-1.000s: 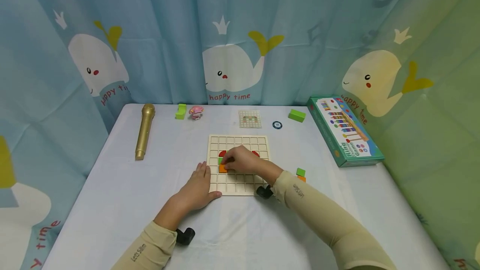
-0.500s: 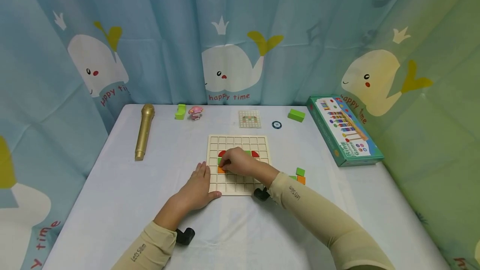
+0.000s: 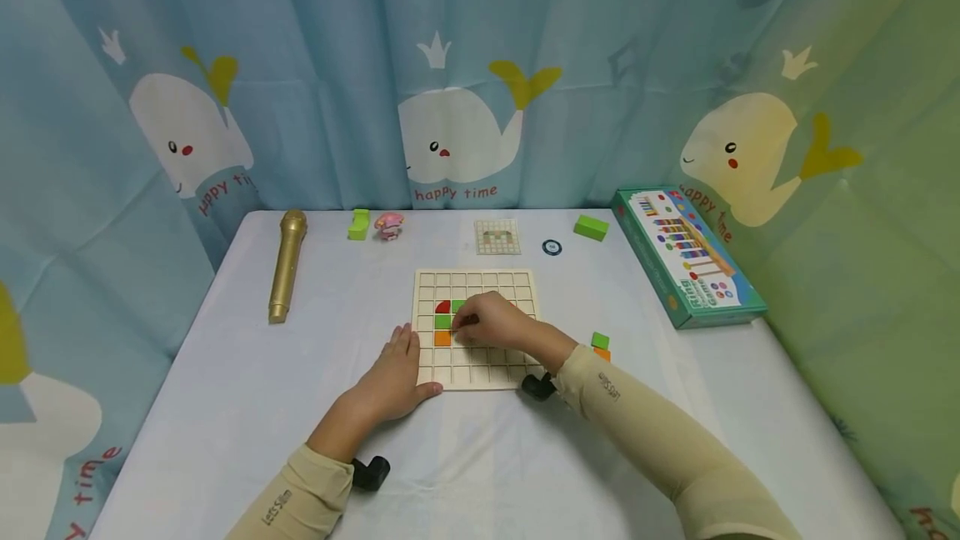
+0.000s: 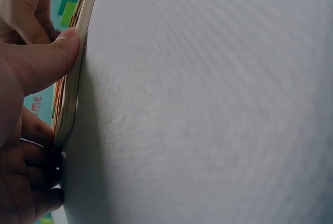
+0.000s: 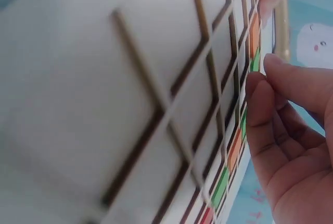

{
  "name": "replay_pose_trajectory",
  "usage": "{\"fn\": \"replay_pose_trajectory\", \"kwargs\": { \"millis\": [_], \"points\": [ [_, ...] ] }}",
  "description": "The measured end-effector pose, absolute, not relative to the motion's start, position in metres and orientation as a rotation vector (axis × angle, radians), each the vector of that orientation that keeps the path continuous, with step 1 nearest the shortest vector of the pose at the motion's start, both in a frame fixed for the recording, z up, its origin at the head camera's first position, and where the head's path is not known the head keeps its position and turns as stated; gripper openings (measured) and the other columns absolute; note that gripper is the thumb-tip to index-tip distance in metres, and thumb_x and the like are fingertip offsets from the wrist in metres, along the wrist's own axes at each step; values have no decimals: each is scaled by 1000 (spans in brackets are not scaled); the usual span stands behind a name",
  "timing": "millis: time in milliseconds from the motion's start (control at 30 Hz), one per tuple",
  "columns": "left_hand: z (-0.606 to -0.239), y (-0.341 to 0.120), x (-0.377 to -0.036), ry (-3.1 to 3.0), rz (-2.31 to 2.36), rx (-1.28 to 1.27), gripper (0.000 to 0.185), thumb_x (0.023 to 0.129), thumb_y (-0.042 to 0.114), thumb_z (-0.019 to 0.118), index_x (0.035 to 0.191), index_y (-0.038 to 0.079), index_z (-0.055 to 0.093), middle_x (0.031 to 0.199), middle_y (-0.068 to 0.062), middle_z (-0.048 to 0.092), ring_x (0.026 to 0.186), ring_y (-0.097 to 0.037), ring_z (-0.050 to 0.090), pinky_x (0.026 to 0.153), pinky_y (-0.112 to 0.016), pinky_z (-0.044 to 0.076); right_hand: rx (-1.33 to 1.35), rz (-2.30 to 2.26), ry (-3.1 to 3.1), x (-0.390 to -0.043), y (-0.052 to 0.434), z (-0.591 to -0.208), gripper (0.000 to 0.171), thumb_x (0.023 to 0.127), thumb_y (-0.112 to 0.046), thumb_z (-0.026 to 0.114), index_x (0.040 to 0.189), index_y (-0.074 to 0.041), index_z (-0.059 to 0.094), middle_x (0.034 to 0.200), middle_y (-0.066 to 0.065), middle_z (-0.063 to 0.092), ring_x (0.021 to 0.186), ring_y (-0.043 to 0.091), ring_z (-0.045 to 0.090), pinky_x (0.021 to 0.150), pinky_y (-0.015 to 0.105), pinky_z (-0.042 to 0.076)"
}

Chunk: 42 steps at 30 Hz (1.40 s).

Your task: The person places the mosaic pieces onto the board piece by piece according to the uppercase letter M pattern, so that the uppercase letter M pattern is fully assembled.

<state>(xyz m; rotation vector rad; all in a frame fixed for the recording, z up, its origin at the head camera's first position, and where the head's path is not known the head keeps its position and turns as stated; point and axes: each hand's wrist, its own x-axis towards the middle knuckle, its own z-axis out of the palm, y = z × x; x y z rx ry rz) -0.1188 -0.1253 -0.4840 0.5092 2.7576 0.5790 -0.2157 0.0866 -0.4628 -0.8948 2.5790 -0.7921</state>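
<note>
A pale wooden grid board (image 3: 480, 361) lies mid-table on the white cloth (image 3: 247, 373). At its left sit a red half-round tile (image 3: 442, 307), green tiles (image 3: 443, 321) and an orange tile (image 3: 443, 337). My right hand (image 3: 495, 322) hovers low over the board with loosely bent fingers. Its fingertips (image 5: 268, 62) touch the board (image 5: 156, 78) beside a green tile (image 5: 255, 60), and nothing shows between them. My left hand (image 3: 393, 377) lies flat on the cloth, its thumb (image 4: 41, 62) pressed against the board's edge (image 4: 73, 94).
A gold microphone (image 3: 287, 263) lies at the left. Along the back are a green block (image 3: 360, 223), a pink toy (image 3: 389, 225), a pattern card (image 3: 497, 237), a round token (image 3: 552, 247) and another green block (image 3: 591, 227). A game box (image 3: 686, 255) lies right; loose blocks (image 3: 600, 346) sit beside the board.
My right hand has slid to the right across the board, uncovering the orange tile and the green tiles beside it. The left hand has stayed put.
</note>
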Motion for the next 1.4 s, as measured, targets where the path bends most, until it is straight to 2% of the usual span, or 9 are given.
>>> {"fn": "replay_pose_trajectory", "kwargs": {
  "millis": [200,467,900,1400],
  "points": [
    [-484,-125,-119,2770,587,506,94,95,42,68,149,-20,23,159,-36,15,150,-47,12,119,-53,21,-869,-815,2612,-217,113,-460,5,91,-13,77,95,-12,79,93,-6,71,86,9,63,78,28,53],
    [-486,-124,-120,2777,587,508,94,95,42,70,149,-19,24,159,-36,17,150,-46,12,119,-52,21,-764,-855,2632,-214,149,-451,6,91,-13,76,96,-12,79,98,-4,71,92,13,63,79,32,53],
    [-488,-123,-120,2780,581,514,94,95,42,69,149,-19,24,159,-36,17,150,-46,13,119,-52,21,-610,-811,2708,-206,199,-444,6,91,-11,76,96,-10,78,94,-2,71,79,17,57,67,31,51],
    [-490,-124,-120,2782,581,511,93,95,42,69,149,-19,24,159,-36,17,150,-46,12,119,-53,21,-511,-747,2770,-200,255,-443,12,91,-12,76,102,-7,78,93,-1,70,80,17,59,69,33,51]
  ]
}}
